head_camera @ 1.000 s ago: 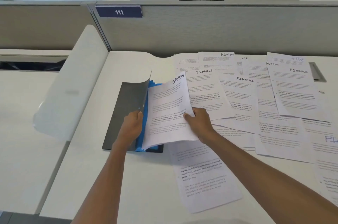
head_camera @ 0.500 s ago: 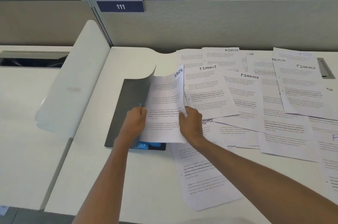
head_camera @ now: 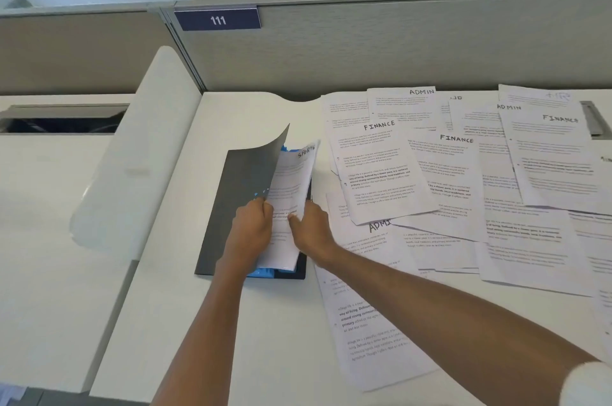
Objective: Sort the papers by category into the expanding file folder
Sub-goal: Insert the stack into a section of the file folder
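One folder (head_camera: 231, 207): left hand (head_camera: 251, 230) grips its lifted cover; right hand (head_camera: 309, 230) pinches one SPORTS sheet (head_camera: 291, 180). Three FINANCE sheets (head_camera: 377, 174), perhaps more beneath.

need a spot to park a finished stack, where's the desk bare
Bare desk: behind the folder up to the partition, and in front of it left of the left forearm. Right of the folder, where the right hand holds the SPORTS sheet, is crowded: overlapping loose papers cover the desk.
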Tool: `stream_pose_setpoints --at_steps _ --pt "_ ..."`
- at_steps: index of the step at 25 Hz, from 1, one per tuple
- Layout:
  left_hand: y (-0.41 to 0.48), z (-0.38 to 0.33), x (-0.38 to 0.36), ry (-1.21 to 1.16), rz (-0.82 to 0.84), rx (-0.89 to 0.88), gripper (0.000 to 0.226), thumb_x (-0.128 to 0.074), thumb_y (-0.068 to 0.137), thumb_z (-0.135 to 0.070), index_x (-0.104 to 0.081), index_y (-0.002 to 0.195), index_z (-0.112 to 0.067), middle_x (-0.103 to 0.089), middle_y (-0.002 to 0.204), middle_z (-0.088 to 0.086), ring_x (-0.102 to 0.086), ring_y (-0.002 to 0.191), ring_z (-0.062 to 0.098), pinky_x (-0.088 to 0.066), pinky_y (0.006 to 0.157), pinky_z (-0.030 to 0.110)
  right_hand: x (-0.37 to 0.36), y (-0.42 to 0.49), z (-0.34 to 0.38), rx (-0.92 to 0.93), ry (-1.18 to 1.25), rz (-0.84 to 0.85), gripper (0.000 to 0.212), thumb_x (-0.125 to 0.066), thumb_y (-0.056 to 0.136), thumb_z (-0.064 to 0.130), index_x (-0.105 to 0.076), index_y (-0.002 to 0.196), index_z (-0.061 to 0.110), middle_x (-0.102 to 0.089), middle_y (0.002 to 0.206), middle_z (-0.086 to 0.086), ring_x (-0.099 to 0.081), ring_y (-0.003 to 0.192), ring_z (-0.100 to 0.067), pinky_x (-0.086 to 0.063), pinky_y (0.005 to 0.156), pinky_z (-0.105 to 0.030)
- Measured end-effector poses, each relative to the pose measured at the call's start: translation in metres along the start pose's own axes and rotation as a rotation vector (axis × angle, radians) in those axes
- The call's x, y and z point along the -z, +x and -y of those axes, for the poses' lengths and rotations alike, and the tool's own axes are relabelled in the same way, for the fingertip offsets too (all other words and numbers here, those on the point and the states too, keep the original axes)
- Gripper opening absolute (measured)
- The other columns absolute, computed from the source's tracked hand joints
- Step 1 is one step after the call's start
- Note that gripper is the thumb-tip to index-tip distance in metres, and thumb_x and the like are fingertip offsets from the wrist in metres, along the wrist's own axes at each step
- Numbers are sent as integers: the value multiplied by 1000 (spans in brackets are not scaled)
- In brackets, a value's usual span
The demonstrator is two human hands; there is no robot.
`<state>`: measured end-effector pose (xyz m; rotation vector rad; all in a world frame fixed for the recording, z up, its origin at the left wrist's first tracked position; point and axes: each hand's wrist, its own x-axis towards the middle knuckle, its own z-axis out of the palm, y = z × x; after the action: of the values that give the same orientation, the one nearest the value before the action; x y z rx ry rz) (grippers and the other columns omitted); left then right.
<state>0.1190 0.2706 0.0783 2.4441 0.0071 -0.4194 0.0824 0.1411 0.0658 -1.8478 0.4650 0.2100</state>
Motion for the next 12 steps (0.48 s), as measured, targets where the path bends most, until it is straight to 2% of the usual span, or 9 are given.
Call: stream_pose_setpoints --at_steps 4,6,9,12 --pt "5 2 3 23 -6 -4 31 -33 113 -37 -57 116 -19 -67 112 1 -69 82 20 -54 64 24 -10 6 6 -26 -17 93 41 -57 103 19 -49 143 17 -59 140 -6 -62 121 -28 -58 87 -32" --pt "6 4 5 42 -19 -6 33 -33 113 -38 -59 117 -18 -68 113 1 -69 81 20 -55 65 25 -14 6 7 -45 -14 88 40 -58 102 19 -49 142 17 -59 138 -6 -62 120 -28 -57 85 -31" --pt "5 4 5 43 -47 10 31 -33 113 -37 -58 111 -20 -69 107 3 -69 78 18 -56 67 27 -11 10 10 -60 -32 34 38 -59 102 15 -54 139 13 -61 136 -9 -64 117 -28 -56 74 -24" --pt "2 2 4 30 -80 33 31 -32 113 -37 -58 108 -20 -70 103 4 -69 77 17 -53 63 24 0 12 15 -74 -56 -29 37 -60 100 10 -57 136 7 -64 133 -11 -66 111 -29 -49 55 -14"
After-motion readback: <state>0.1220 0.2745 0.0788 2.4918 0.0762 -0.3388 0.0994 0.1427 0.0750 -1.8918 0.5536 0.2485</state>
